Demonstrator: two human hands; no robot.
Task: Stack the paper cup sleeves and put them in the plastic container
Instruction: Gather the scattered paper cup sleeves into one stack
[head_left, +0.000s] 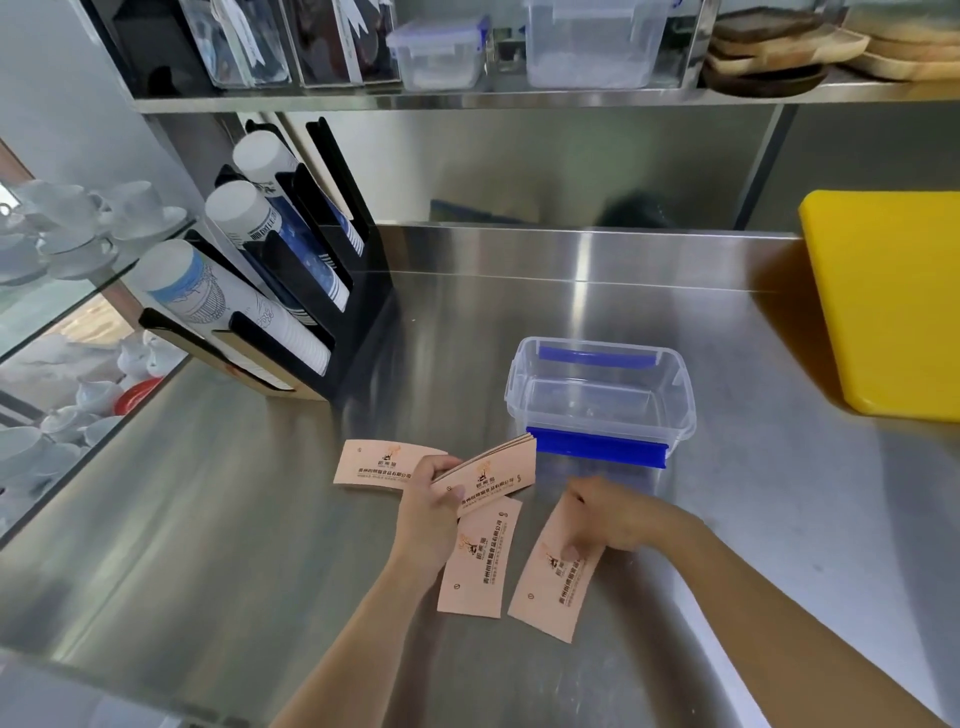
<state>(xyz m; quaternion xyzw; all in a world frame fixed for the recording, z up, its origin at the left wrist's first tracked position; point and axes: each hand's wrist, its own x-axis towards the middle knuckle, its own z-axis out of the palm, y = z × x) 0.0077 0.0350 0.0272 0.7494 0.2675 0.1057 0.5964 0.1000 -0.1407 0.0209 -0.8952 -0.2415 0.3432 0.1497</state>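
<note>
My left hand (427, 512) grips a small stack of pink paper cup sleeves (493, 473), held just above the steel counter. Behind that hand one loose sleeve (371, 464) lies flat. Two more lie flat in front: a middle sleeve (480, 564) and a right sleeve (550, 587). My right hand (605, 517) rests on the upper end of the right sleeve, fingers pinching its edge. The clear plastic container (675, 415) with blue clips stands open and empty just beyond both hands.
A black cup dispenser (291, 291) with stacked paper cups stands at the back left. A yellow cutting board (893, 306) lies at the right. Glass shelves with white crockery (78, 223) are at far left. A steel shelf (467, 98) with boxes hangs overhead.
</note>
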